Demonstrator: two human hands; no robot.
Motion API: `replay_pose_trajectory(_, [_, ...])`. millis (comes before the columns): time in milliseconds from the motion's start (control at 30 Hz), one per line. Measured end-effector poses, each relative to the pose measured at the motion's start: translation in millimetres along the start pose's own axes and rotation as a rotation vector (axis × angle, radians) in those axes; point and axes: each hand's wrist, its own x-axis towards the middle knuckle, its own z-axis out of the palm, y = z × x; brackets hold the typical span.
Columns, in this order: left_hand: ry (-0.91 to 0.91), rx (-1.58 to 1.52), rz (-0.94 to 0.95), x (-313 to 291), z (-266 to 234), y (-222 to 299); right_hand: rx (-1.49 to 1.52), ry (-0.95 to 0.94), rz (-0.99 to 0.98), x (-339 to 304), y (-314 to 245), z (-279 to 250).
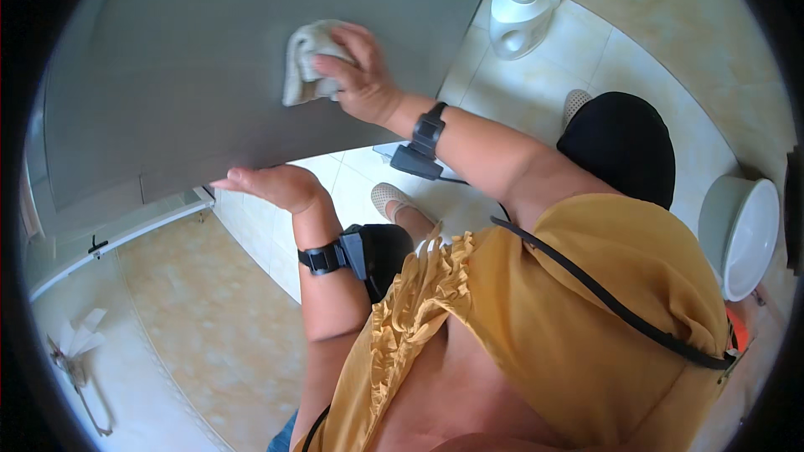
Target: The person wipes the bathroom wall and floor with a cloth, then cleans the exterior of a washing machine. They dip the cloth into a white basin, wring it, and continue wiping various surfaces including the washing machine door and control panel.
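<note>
On the grey panel (184,67), our right hand (364,75) pinches a white cloth (301,71) between thumb and fingers, bunched thick perhaps to give us a firmer hold against the flat surface. At the panel's near edge our left hand (280,188) lies flat, fingers together, probably to steady it. Beyond the panel's right side stand white jugs (508,15), seemingly clear of our arms
</note>
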Motion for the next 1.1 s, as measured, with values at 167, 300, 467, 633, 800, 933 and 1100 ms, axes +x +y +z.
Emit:
replay_pose_trajectory(167, [-0.009,-0.044,0.097,1.2,-7.8,-9.3,-0.276,-0.132,0.497,-104.4,33.7,-33.6])
replay_pose_trajectory(300, [-0.009,-0.080,0.096,-5.0,-6.7,-11.0,-0.450,-0.086,1.158,-170.0,77.7,-49.9])
replay_pose_trajectory(467, [-0.035,0.012,0.115,-8.7,3.2,-4.8,-0.535,-0.894,1.348,-179.9,196.4,-93.9])
replay_pose_trajectory(633, [-0.069,0.016,0.129,-16.2,10.0,4.5,-0.388,0.002,1.526,-115.0,227.9,-93.1])
replay_pose_trajectory(800, [-0.057,0.027,0.099,-18.9,14.2,8.3,-0.324,0.196,1.041,-14.0,153.9,-68.2])
replay_pose_trajectory(933, [-0.044,0.097,0.106,-19.5,11.6,9.6,-0.194,0.181,0.658,64.6,66.8,-46.6])
replay_pose_trajectory(1100, [-0.096,0.149,0.057,-19.6,6.7,10.3,-0.158,0.096,0.086,129.9,54.4,-32.2])
